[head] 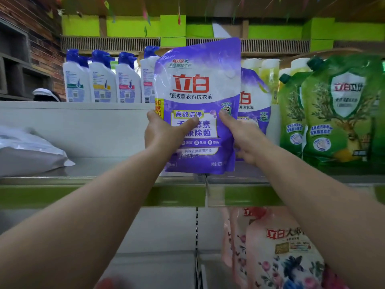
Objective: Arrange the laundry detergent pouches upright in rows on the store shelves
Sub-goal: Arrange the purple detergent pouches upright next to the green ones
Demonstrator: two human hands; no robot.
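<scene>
The left hand (pixel 164 132) and right hand (pixel 242 136) both grasp a purple 立白 laundry detergent pouch (pixel 198 101), held upright over the front edge of the metal shelf (pixel 104 165). It hides most of a second purple pouch (pixel 255 101) behind it. Two green 立白 pouches (pixel 337 113) stand at right (one cut off by the frame). Four white shampoo bottles (pixel 103 80) line the back, labels unreadable. A pink floral 立白 pouch (pixel 281 251) sits on the shelf below.

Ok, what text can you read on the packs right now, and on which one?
Purple plastic pouch held by left hand and right hand: "立白", "超洁薰衣香洗衣液", "高效洁净".
Green spouted pouch: "立白"; rest blurred.
Pink floral pouch: "立白大师".
White blue-capped bottles: too small.
</scene>
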